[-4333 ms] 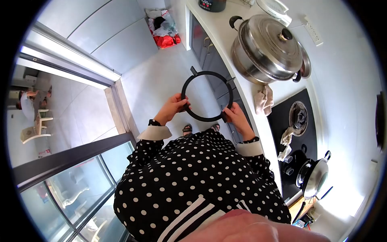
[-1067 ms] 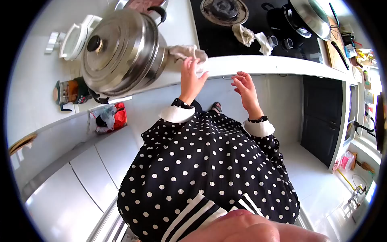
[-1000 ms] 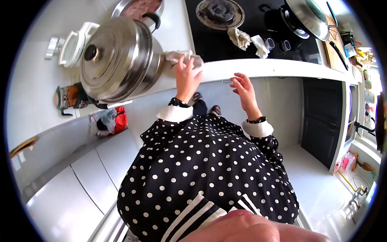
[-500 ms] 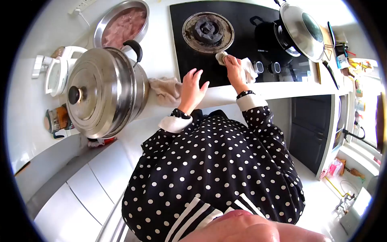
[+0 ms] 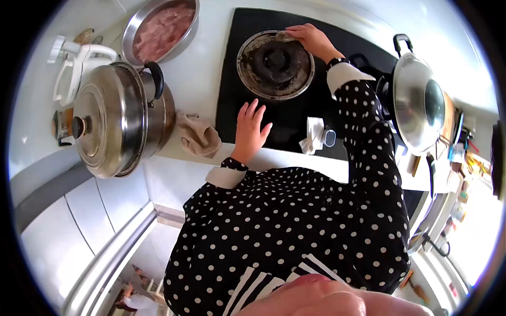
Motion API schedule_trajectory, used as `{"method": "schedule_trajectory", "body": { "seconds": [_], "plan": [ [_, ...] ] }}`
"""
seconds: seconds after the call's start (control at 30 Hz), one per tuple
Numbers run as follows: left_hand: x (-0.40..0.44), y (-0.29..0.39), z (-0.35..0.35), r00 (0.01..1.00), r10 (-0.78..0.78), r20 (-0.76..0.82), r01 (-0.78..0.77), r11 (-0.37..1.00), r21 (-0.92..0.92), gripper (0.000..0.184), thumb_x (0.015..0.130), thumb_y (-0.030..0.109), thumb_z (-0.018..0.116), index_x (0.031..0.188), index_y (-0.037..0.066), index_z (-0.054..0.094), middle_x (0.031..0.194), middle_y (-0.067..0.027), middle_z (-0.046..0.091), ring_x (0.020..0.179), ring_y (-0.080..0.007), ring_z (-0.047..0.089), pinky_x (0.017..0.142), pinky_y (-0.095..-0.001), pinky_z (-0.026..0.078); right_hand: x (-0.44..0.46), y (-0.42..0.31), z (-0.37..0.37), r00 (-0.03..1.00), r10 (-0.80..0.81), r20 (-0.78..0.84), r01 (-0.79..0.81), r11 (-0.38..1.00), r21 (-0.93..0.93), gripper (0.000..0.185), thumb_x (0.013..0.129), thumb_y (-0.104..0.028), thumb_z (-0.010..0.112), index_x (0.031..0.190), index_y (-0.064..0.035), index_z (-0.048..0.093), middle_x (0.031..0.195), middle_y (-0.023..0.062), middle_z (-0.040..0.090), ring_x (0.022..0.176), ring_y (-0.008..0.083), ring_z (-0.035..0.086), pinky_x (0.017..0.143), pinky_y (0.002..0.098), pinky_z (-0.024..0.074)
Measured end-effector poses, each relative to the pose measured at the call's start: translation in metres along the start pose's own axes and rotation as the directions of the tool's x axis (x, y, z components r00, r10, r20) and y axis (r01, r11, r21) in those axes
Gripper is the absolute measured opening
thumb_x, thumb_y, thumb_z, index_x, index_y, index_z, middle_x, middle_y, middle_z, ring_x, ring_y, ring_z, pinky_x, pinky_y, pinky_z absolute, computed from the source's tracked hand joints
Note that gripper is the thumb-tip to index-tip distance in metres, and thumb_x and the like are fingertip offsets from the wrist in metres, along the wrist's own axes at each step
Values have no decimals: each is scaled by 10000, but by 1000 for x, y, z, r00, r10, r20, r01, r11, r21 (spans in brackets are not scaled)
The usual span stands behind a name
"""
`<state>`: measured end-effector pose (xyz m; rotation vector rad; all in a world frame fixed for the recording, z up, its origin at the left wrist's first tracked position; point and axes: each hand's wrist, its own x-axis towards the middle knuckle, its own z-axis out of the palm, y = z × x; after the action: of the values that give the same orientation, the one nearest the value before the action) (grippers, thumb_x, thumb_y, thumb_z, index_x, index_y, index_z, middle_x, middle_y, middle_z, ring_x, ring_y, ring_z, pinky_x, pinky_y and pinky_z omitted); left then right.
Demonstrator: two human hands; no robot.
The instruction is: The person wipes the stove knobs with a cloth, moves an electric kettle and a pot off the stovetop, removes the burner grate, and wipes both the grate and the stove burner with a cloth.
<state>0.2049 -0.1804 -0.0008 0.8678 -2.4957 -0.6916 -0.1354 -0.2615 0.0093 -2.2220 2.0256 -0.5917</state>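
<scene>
Sooty round gas burner as landmark, set in a black glass cooktop. The person's right hand grips a small beige rag at the burner's far rim. Left hand empty, fingers loosely spread, on the burner's near side; contact with the glass, I can't tell. Burner's near right: white cloth beside a control knob. Left of burner: crumpled towel, lidded steel pot, bowl of raw meat.
</scene>
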Motion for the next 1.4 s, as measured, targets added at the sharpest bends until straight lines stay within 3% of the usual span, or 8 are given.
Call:
{"method": "schedule_trajectory", "body": {
  "seconds": [0.17,0.4,0.5,0.6,0.7,0.97,1.13,1.4],
  "plan": [
    [1,-1,-1,997,-55,61,52,998,46,545,771,203,668,1266,67,486,1407,-122,377,1241,-384,364,1021,-462,331,12,12,17,943,-301,140,312,947,-68,592,716,39,556,1269,-172,547,1374,-75,450,1163,221,451,969,326,430],
    [-4,-1,-1,998,-45,40,44,999,19,548,787,196,662,1290,84,474,1418,-101,377,1260,-365,356,1039,-436,315,-96,-35,9,933,-25,359,262,730,-631,535,763,-41,509,1296,-32,467,1416,55,393,1153,209,441,953,273,380],
    [-7,-3,-4,999,-24,36,23,999,22,566,768,193,679,1286,85,478,1410,-102,381,1251,-358,370,1023,-434,337,-128,-90,-1,947,1,322,184,821,-541,493,770,-54,518,1262,-38,489,1352,90,445,1075,209,481,904,278,412],
    [-5,-6,-6,999,-10,34,10,1000,6,573,759,193,687,1283,82,482,1406,-102,384,1244,-351,379,1014,-431,350,-123,-91,-19,894,2,447,40,996,-85,419,768,-39,531,1182,-97,558,1230,104,549,940,291,568,796,360,488],
    [-4,-6,-5,999,-26,45,26,1000,4,573,761,200,684,1284,81,483,1407,-99,384,1242,-347,383,1013,-431,351,-67,-37,-19,993,72,89,-86,981,173,256,826,-28,538,1056,-60,645,1103,127,610,902,321,618,849,368,485],
    [-4,-4,-7,997,-59,54,60,998,-13,584,762,214,677,1297,91,478,1416,-85,376,1253,-340,371,1017,-433,346,-71,-17,23,998,33,52,-27,994,-111,355,711,9,549,1029,-103,658,1054,73,568,1016,296,515,875,342,462],
    [-6,-9,-3,999,-33,41,33,999,-21,602,757,215,684,1306,98,468,1419,-82,371,1258,-338,363,1022,-430,342,-101,-47,-8,960,-25,279,10,998,58,294,740,14,549,996,-82,656,1063,100,574,1014,301,526,863,358,456],
    [-5,-5,-3,996,-70,57,71,998,0,620,749,227,694,1309,92,464,1429,-84,360,1264,-339,361,1025,-433,339,14,6,6,989,-42,144,-2,955,297,211,726,-49,616,928,-67,671,886,122,612,807,320,596,721,375,489]
  ]
}}
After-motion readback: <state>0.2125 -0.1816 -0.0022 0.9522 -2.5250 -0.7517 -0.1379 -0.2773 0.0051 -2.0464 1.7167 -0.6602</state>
